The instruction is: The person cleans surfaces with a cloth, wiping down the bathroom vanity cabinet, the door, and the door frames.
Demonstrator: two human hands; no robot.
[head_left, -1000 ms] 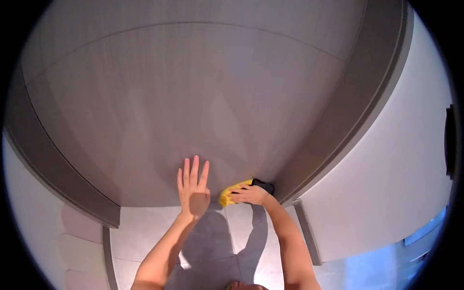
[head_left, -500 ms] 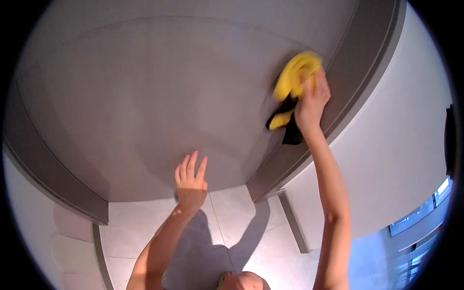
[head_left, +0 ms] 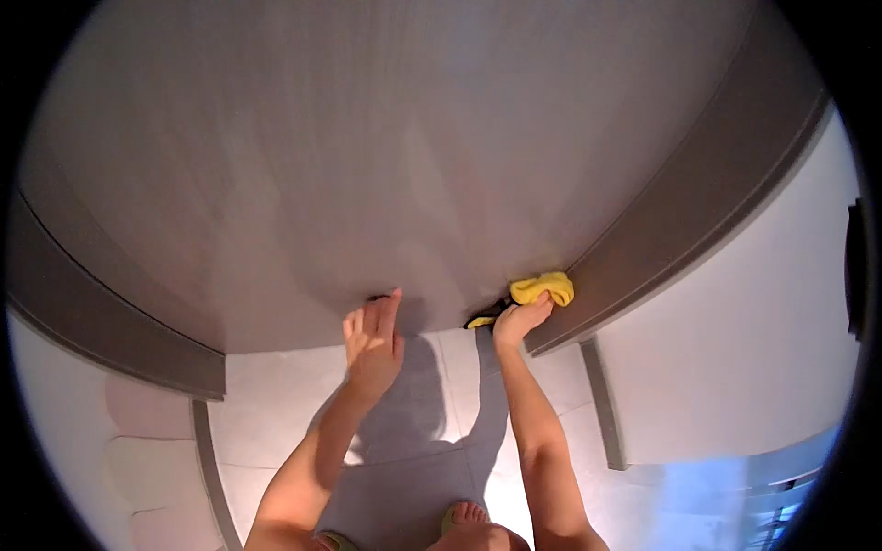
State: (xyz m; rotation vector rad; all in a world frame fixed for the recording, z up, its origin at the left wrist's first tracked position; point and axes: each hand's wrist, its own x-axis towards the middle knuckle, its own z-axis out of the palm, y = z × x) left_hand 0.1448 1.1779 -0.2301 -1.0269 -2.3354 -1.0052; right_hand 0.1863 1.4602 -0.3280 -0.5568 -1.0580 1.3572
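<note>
Cloth (head_left: 544, 286): yellow and black, bunched up; low on the door (head_left: 367, 156), near its bottom right corner, just beside the right frame (head_left: 684, 207). Folded yellow at the top, trailing black with a yellow edge down to the left, close to the floor (head_left: 266, 432).

Right hand (head_left: 522, 321): closed on the cloth, gripping from below with fingers over the yellow fold. Pressed near the door; cannot tell how firmly.

Left hand (head_left: 372, 340): open, fingers loosely bent and pointing up. Set at the foot of the door, left of the cloth and well apart from it. Close to the surface at the fingertips; cannot tell if touching.

Door: grey-brown, faintly streaked, reaching down to the floor between darker upright frames.

Floor: pale tiles with thin joints, crossed by a dark shadow (head_left: 400, 413) between the forearms.

Feet (head_left: 470, 512): in light green sandals, at the bottom edge, partly cut off.

Right wall (head_left: 735, 349): white, with grey skirting (head_left: 603, 404) at its base.

Left wall (head_left: 55, 395): pale, bearing rounded pink and cream pads (head_left: 152, 468) low down.
</note>
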